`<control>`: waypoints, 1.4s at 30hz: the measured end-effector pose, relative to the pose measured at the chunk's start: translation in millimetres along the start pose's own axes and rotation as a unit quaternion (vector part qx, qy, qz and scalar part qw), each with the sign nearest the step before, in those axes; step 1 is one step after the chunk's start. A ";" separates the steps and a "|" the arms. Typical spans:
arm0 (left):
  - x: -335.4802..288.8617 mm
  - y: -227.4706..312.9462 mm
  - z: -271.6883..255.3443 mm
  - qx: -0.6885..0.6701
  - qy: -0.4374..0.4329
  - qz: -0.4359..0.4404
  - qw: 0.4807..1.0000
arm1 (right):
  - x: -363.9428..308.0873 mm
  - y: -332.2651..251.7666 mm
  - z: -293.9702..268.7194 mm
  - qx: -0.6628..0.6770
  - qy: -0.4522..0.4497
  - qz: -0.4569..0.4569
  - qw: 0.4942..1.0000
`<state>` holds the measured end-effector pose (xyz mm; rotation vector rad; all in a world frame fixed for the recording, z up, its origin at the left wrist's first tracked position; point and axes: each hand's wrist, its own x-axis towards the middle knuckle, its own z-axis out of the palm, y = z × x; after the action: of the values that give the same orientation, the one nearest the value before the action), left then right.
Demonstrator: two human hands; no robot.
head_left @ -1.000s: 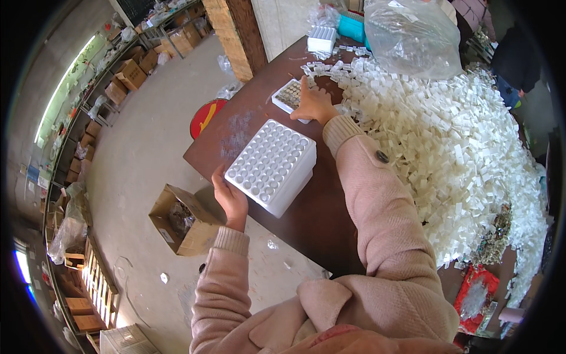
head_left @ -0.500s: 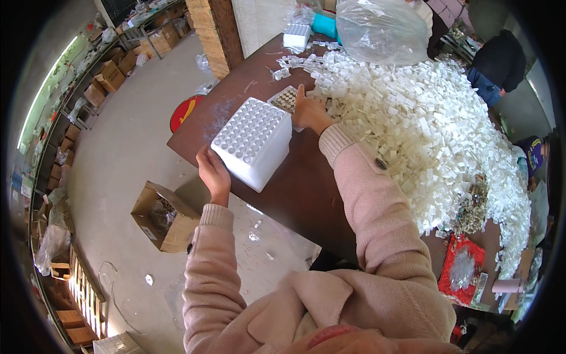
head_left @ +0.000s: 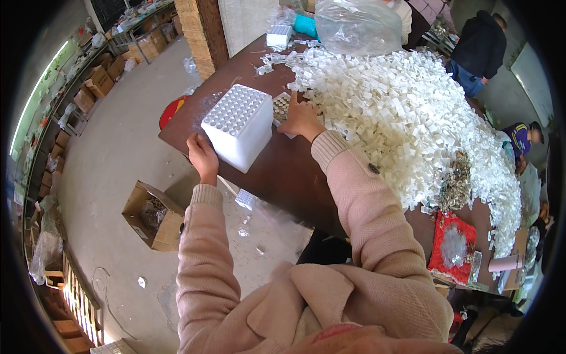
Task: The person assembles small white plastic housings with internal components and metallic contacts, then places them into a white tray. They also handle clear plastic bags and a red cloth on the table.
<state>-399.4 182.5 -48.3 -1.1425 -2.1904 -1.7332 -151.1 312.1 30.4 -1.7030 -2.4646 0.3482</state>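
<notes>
A tall white block (head_left: pixel 240 138), its top set with rows of round holes, stands at the near-left edge of the brown table (head_left: pixel 295 183). My left hand (head_left: pixel 203 157) holds its left side near the lower corner, fingers curled against it. Just right of the block lies a small, shallow white tray (head_left: pixel 282 106) filled with round metallic-looking pieces. My right hand (head_left: pixel 302 120) is closed around the tray's right side, index finger stretched along it and thumb toward the block. The palm hides part of the tray.
A large heap of small clear-white plastic pieces (head_left: pixel 377 112) covers the table's right side. A clear plastic bag (head_left: pixel 356 26) sits behind it. An open cardboard box (head_left: pixel 153 215) stands on the floor at left. A person in dark clothes (head_left: pixel 479 50) is at the far right.
The whole view has shifted slightly, so everything sits farther left. Both hands keep nearly the same places at the block and tray. A gridded white piece now shows below the table edge.
</notes>
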 end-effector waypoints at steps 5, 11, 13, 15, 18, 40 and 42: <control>0.6 -3.7 0.7 -0.006 -0.018 -0.022 1.000 | -24.6 -2.8 -2.7 -0.026 0.011 0.019 0.999; 2.2 -12.8 6.6 -0.002 0.015 0.029 0.999 | -48.6 -3.3 -2.3 -0.037 0.003 0.048 0.998; 3.3 -15.7 7.2 0.005 0.010 0.034 0.999 | -55.2 -1.3 1.0 -0.037 0.020 0.048 0.998; 4.2 -17.9 7.7 -0.014 0.005 0.041 0.999 | -61.8 1.2 4.7 -0.055 0.031 0.051 0.997; 4.2 -20.2 9.0 -0.017 -0.003 0.036 0.999 | -71.6 5.1 7.3 -0.033 0.023 0.053 0.998; 11.7 -41.6 20.8 -0.068 -0.002 0.019 0.998 | -147.0 -3.4 10.6 -0.024 0.034 0.009 0.999; 14.5 -48.0 23.4 -0.094 0.002 0.014 0.995 | -154.0 -5.9 8.6 -0.020 0.019 0.009 1.000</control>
<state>-431.3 207.1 -86.3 -1.2013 -2.0327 -1.9611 -103.4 165.4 27.9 -1.7315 -2.4460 0.2684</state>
